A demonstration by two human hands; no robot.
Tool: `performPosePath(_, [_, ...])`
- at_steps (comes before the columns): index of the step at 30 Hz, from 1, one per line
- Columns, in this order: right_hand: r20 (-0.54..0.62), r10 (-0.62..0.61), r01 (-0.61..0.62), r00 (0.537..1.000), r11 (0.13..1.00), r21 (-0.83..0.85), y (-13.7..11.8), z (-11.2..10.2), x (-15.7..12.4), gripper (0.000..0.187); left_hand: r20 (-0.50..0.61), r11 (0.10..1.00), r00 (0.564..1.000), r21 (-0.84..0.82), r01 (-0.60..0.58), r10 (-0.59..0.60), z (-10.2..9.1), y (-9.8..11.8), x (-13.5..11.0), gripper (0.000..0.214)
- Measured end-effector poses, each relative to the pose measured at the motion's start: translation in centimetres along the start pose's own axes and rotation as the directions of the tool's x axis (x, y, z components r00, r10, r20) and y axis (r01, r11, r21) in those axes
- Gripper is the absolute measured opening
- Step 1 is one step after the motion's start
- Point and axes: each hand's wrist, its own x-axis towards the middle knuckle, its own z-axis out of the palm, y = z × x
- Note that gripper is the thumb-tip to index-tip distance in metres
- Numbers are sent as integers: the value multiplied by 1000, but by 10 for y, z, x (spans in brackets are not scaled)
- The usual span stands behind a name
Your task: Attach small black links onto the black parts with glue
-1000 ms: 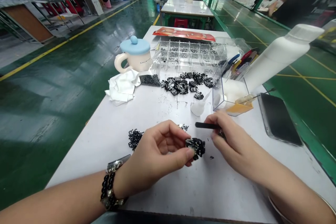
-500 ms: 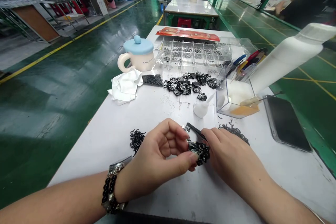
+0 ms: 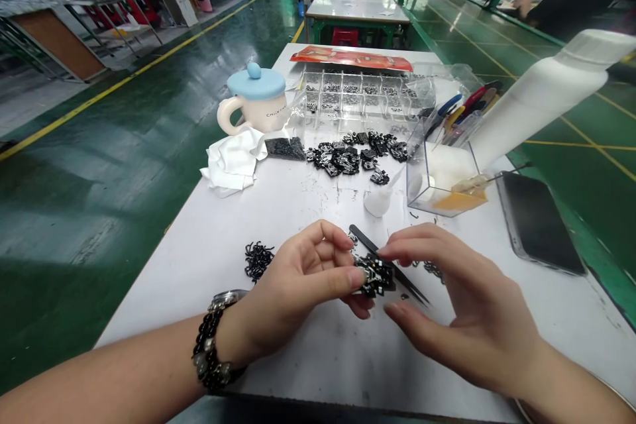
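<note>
My left hand [image 3: 308, 278] pinches a small black and silver part [image 3: 376, 276] between thumb and fingers, a little above the table. My right hand [image 3: 462, 298] is open to its right, thumb and index finger spread apart. Black tweezers [image 3: 410, 286] lie slantwise behind the held part, tips toward me. The right index fingertip is close beside them; whether it touches cannot be made out. A heap of black curved pieces [image 3: 258, 261] is left of my left hand. More small dark pieces [image 3: 433, 269] are partly hidden behind my right hand.
Further back are black and silver parts [image 3: 342, 158], a clear compartment tray [image 3: 348, 99], a small white squeeze bottle [image 3: 377, 201] and a lidded mug [image 3: 258, 106]. A clear tool box [image 3: 437, 195], a leaning white bottle [image 3: 541, 103] and a phone [image 3: 541, 222] stand or lie right.
My right hand has opened and its fingers have spread away from the tweezers and the held part. More of the tweezers now shows. My left hand keeps its pinch.
</note>
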Motion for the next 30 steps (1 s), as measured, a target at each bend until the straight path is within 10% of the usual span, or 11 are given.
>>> performPosePath(13, [-3,109,-106,994,965,238,14,-2,4,17,-14,932,993,347,-102,113,-5,4,-2,20])
performPosePath(15, [-12,157,-148,988,952,270,16,-2,6,13,35,740,930,595,-315,367,-6,8,-3,29])
performPosePath(17, [-10,186,-175,983,942,287,17,-2,7,10,286,320,761,780,-538,583,-9,13,-3,48])
performPosePath(20, [15,202,-196,979,929,313,17,-3,7,9,632,-230,550,745,-627,547,-12,19,-2,54])
performPosePath(30, [61,218,-226,974,922,315,15,-2,6,9,689,-383,506,716,-584,518,-11,19,4,32])
